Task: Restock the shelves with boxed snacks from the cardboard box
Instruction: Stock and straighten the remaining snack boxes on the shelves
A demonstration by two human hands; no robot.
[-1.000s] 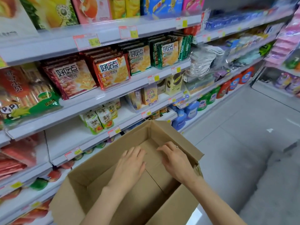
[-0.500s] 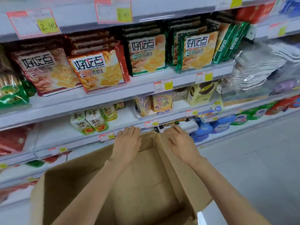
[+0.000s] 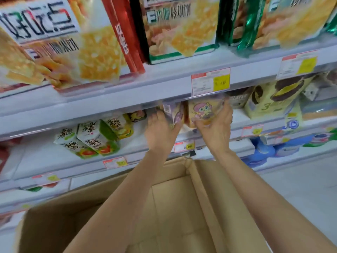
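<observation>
Both my hands reach onto the middle shelf [image 3: 238, 123] above the open cardboard box [image 3: 175, 198], whose visible inside holds nothing. My right hand [image 3: 216, 126] grips a yellow snack box with a pink-haired cartoon figure [image 3: 204, 110] from its right side and bottom. My left hand [image 3: 160, 128] lies against the left side of a purple snack box [image 3: 173, 114] standing beside the yellow one; its fingers reach behind the box and are partly hidden. The view is blurred.
Green-and-white small cartons [image 3: 94, 137] lie tilted on the same shelf to the left. A yellow box with chocolate pies [image 3: 273, 99] stands to the right. Large cracker packs [image 3: 178, 24] fill the shelf above. Blue bottles [image 3: 264, 152] sit low on the right.
My hands rose out of the cardboard box, past its far flap, up to the snack boxes on the middle shelf. The camera moved much closer to the shelves.
</observation>
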